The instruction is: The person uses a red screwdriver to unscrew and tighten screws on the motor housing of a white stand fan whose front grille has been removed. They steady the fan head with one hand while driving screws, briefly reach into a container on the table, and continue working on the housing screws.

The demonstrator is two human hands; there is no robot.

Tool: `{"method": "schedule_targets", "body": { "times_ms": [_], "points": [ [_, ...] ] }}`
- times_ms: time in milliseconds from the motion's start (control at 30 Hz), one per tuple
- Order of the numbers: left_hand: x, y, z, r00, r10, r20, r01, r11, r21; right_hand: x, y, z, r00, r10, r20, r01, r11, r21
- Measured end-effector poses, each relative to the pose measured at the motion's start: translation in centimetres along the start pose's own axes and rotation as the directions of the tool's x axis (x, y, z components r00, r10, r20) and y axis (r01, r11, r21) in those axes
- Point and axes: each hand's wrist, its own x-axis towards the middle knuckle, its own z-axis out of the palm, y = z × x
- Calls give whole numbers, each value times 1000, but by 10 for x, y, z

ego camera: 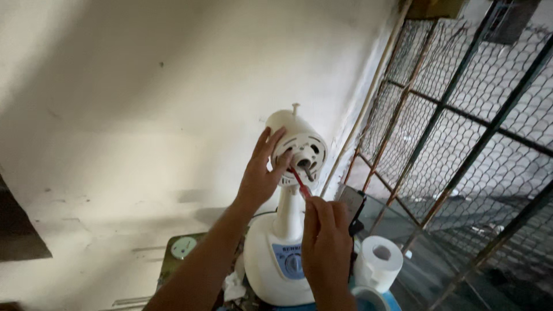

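Observation:
A white table fan without its blades or guard stands in front of me, its round motor head [299, 144] on a white neck above a base with a blue control panel [288, 259]. My left hand [260, 175] grips the left side of the motor head. My right hand [326, 245] holds a red-handled screwdriver [298, 181], its tip pressed against the front face of the motor beside the bare shaft.
A roll of white paper [378, 262] stands to the right of the fan base, next to a blue-rimmed round thing [371, 299]. A wire-mesh fence with metal bars [461, 132] fills the right side. A pale plastered wall [144, 115] rises behind. A small white disc [183, 247] lies at lower left.

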Motion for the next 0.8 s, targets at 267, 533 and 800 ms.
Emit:
{"method": "schedule_targets", "body": {
  "times_ms": [267, 533, 800],
  "points": [
    [-2, 8, -9, 991, -113, 78, 112, 994, 10, -5, -1, 5, 980, 191, 56, -196, 974, 115],
    [-4, 8, -15, 986, -70, 151, 65, 997, 40, -5, -2, 6, 962, 273, 21, -274, 961, 24],
    [-5, 7, -13, 979, -111, 172, 108, 994, 29, -2, -3, 4, 990, 141, 11, -141, 990, -6]
  ]
}}
